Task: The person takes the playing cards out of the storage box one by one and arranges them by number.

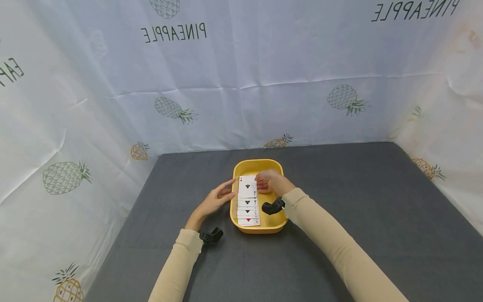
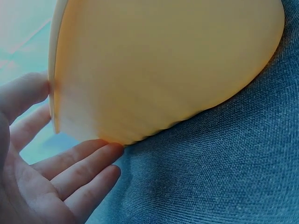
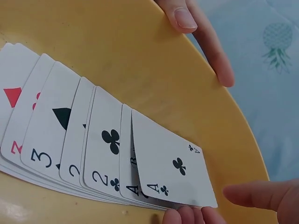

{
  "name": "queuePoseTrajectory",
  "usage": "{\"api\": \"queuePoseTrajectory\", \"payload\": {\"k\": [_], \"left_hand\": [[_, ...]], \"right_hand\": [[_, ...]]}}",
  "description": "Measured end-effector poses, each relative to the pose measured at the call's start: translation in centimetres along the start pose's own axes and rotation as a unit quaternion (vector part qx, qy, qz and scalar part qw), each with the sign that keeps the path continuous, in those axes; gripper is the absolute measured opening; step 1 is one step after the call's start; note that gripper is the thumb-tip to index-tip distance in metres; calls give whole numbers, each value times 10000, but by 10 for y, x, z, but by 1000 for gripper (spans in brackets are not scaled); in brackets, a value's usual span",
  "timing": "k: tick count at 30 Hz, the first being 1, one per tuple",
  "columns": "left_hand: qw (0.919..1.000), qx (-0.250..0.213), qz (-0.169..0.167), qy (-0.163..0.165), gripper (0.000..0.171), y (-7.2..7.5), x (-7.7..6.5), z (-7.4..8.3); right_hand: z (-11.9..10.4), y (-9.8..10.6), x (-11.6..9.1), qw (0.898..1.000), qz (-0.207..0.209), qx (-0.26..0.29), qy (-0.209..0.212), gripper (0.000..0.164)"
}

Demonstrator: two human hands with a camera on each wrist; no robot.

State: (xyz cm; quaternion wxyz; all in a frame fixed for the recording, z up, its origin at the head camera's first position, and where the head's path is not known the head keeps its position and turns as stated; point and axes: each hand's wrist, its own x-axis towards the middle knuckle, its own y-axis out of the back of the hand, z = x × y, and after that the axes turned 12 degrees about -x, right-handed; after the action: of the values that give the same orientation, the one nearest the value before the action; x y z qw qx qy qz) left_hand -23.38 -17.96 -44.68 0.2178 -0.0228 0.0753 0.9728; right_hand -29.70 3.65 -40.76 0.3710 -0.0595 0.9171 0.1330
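Note:
A fanned column of playing cards [image 1: 247, 213] lies along the left side of the yellow tub [image 1: 258, 230], the cards overlapping. The ace of clubs [image 3: 173, 161] is on top at the far end, its near edge lifted off the card below. My right hand [image 1: 272, 183] is inside the tub, by the ace's right edge. In the right wrist view its fingertips are curled beside that edge, and the thumb stands apart from the card. My left hand [image 1: 214, 202] touches the tub's left rim with thumb and fingers, which are loosely spread. Its middle fingertips rest against the outer wall.
The tub stands on a dark grey tabletop [image 1: 358, 193]. Behind and at both sides hangs a white cloth [image 1: 241, 113] printed with pineapples. Black straps [image 1: 212, 235] are on both wrists, and the right one hangs over the tub.

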Motion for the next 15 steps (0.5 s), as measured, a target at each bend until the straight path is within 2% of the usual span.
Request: {"api": "queuePoseTrajectory", "payload": {"k": [3,9,15], "left_hand": [[10000,45,30,11,60,0,-1,0],[10000,40,26,-28,59,-2,0,0],[9999,39,37,-98,60,-1,0,-2]], "right_hand": [[1,0,1,10000,57,-24,13,22],[4,-4,7,9996,157,-144,163,32],[11,-6,63,9995,165,-191,198,24]]}}
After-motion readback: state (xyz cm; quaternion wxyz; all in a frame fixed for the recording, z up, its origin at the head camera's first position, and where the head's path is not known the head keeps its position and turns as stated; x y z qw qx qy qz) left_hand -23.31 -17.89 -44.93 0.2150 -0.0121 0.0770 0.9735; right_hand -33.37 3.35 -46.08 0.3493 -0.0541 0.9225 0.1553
